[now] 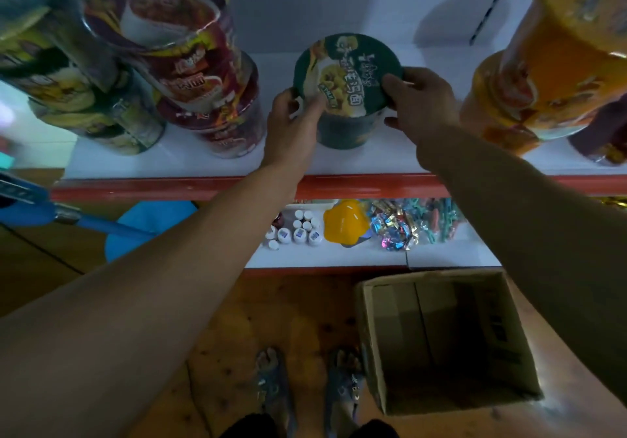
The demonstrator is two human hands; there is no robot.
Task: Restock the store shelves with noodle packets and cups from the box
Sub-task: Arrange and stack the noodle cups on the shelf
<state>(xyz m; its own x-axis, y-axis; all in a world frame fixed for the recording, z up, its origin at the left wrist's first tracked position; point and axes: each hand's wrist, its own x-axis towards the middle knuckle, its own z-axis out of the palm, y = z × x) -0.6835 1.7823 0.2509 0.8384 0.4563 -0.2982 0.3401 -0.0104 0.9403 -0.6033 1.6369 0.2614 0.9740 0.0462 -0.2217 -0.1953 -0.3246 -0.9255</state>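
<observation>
Left grip and right grip hold green noodle cup between them.

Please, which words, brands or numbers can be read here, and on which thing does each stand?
No text can be quoted surely.
Green cup, lid: white Chinese characters, blurred.
Red cups: Chinese print, blurred.
Cardboard box: dark print, unreadable.
Small white bottles: blue labels, too small.

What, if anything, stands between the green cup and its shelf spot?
Nothing visible. The left hand and right hand hold the green cup on the shelf, in the gap between red cups and orange cups.
</observation>
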